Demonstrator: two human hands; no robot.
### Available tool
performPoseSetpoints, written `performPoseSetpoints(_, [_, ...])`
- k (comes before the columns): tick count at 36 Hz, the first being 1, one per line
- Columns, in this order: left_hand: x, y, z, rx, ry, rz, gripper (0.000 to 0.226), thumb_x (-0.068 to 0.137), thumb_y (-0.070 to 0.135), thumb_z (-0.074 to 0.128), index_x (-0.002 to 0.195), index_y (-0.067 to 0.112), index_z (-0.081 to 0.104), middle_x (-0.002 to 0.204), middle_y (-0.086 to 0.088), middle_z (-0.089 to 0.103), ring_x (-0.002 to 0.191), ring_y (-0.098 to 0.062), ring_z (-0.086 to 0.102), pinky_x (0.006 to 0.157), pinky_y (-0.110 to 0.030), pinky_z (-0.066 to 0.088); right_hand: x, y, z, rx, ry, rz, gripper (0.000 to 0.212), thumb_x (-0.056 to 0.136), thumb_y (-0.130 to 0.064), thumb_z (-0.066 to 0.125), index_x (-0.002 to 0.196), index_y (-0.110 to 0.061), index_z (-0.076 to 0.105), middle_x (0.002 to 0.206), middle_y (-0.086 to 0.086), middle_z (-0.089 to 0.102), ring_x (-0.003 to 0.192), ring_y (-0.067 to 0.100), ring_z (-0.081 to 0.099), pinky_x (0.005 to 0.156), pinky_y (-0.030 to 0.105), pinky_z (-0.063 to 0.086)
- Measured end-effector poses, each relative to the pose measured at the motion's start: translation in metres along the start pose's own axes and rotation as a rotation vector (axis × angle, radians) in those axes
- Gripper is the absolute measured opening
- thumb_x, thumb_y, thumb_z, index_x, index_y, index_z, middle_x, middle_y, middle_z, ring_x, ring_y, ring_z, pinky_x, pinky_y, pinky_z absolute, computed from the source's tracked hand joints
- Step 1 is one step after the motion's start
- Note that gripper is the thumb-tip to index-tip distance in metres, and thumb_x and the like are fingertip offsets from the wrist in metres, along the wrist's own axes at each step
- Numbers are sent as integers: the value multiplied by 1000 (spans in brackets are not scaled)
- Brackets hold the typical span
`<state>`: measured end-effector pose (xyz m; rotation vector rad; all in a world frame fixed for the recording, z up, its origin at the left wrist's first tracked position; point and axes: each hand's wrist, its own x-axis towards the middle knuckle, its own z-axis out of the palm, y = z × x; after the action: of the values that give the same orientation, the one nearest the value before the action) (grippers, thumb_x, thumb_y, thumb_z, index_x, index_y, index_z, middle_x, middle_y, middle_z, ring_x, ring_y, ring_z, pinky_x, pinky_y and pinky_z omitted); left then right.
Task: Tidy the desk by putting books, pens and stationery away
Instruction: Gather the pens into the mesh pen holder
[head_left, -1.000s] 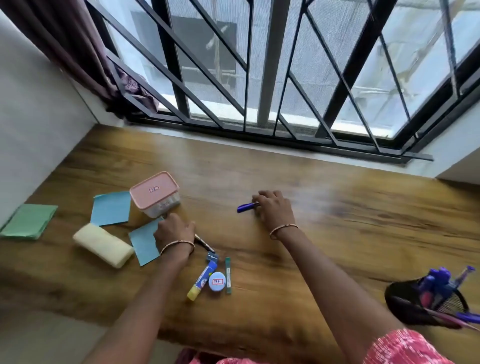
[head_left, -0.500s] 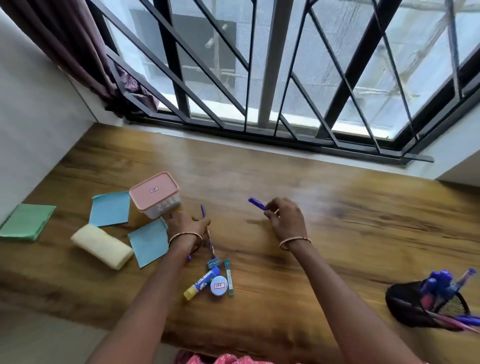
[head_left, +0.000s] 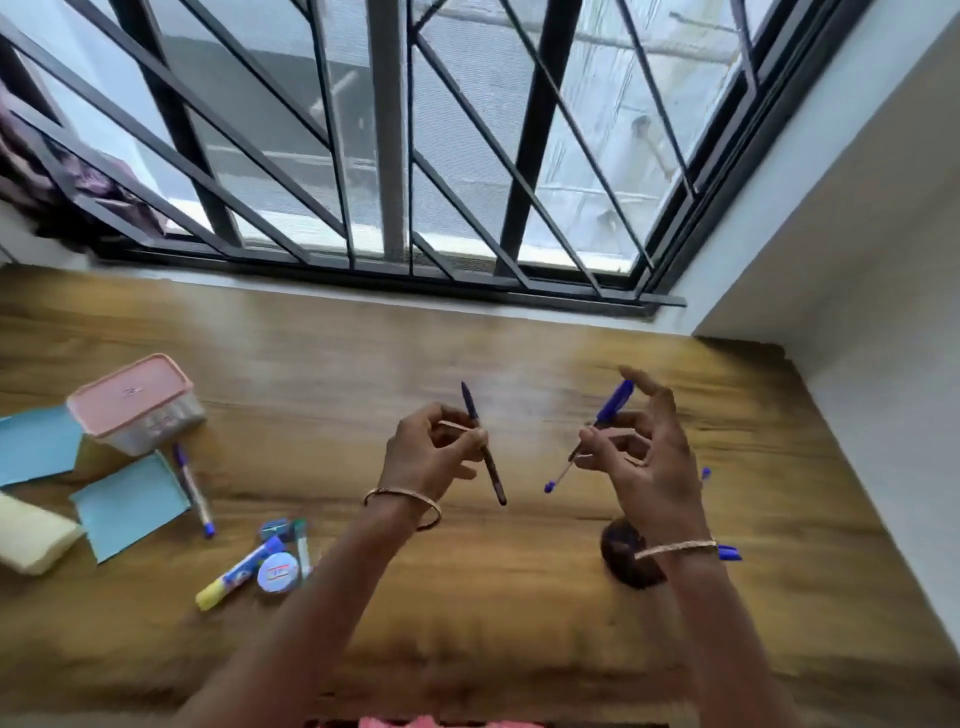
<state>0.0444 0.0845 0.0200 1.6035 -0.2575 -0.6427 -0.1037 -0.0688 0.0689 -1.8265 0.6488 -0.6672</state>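
Left hand: raised above the worktop, fingers curled, pinching a dark pen that stands nearly upright, lower end tilted to the right.
Right hand: raised at like height, thumb and fingers pinching a blue pen by the middle of its barrel; capped end up, tip down-left. The two hands are apart and the pens do not touch.
Pen holder: dark, mostly hidden behind the right wrist; blue pen ends show on either side of that wrist.
Box: pink lid, clear sides, left part of worktop; the small label on its lid is too blurred to read.
Blue paper sheets: two, by the box, one on its left, one in front.
Marker: blue ends, lying along the front sheet's right edge.
Yellow pouch: at the left edge.
Glue stick: yellow cap, printed barrel, writing not legible.
Round tin: red-and-white label, unreadable; it touches the glue stick.
Window grille: black bars beyond the worktop.
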Motion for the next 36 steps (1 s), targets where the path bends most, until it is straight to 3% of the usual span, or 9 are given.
performPoseSetpoints(4, [-21, 3, 54, -30, -115, 22, 16, 79, 1, 74, 90, 1, 62, 83, -20, 73, 76, -27, 74, 62, -35, 58, -13, 3, -60, -107, 132, -32, 54, 82, -11, 73, 124, -31, 47, 86, 5, 70, 72, 15, 73, 70, 42, 61])
performPoseSetpoints(10, [-51, 6, 112, 65, -233, 163, 18, 79, 5, 75, 91, 2, 63, 84, -16, 73, 79, -25, 74, 67, -37, 61, -34, 29, -121, -217, 292, -50, 43, 88, -16, 67, 124, -26, 48, 80, -1, 73, 67, 8, 72, 68, 33, 60])
performPoseSetpoints(14, [-60, -5, 139, 295, -184, 266, 17, 73, 20, 81, 83, 20, 67, 75, 4, 74, 73, -6, 72, 69, -27, 60, -42, 54, -136, -322, 266, -50, 41, 88, -19, 66, 124, -27, 48, 79, -4, 73, 69, 3, 71, 68, 26, 59])
performPoseSetpoints(18, [-70, -10, 156, 556, -92, 320, 15, 69, 27, 81, 76, 24, 68, 66, 14, 68, 60, 7, 62, 56, -8, 47, -46, 74, -135, -429, 239, -82, 38, 86, -23, 68, 120, -27, 52, 81, -9, 71, 73, -3, 67, 64, 21, 57])
performPoseSetpoints(22, [-75, -21, 165, 723, -20, 341, 11, 69, 33, 77, 73, 27, 69, 66, 12, 67, 64, -2, 64, 58, -21, 52, -48, 87, -127, -501, 149, -132, 31, 87, -24, 68, 115, -28, 55, 88, -9, 70, 78, 4, 68, 64, 29, 57])
performPoseSetpoints(25, [-78, -28, 167, 834, 11, 348, 12, 72, 40, 74, 77, 29, 71, 72, 11, 68, 70, -6, 63, 63, -23, 47, -47, 94, -120, -629, 74, -195, 27, 85, -20, 70, 109, -28, 60, 92, -12, 69, 83, 8, 64, 71, 33, 54])
performPoseSetpoints(31, [-77, -35, 169, 814, 70, 275, 27, 67, 45, 80, 70, 29, 58, 63, 13, 58, 64, -7, 59, 57, -23, 42, -44, 96, -116, -703, 36, -216, 17, 87, -28, 67, 104, -29, 71, 97, -12, 71, 93, 13, 59, 78, 35, 50])
performPoseSetpoints(36, [-75, -33, 161, 679, 54, 213, 37, 62, 51, 83, 70, 27, 57, 60, 13, 55, 55, 1, 52, 48, -13, 33, -40, 86, -115, -693, 116, -230, 22, 87, -28, 69, 108, -27, 72, 98, -7, 71, 93, 15, 59, 79, 35, 51])
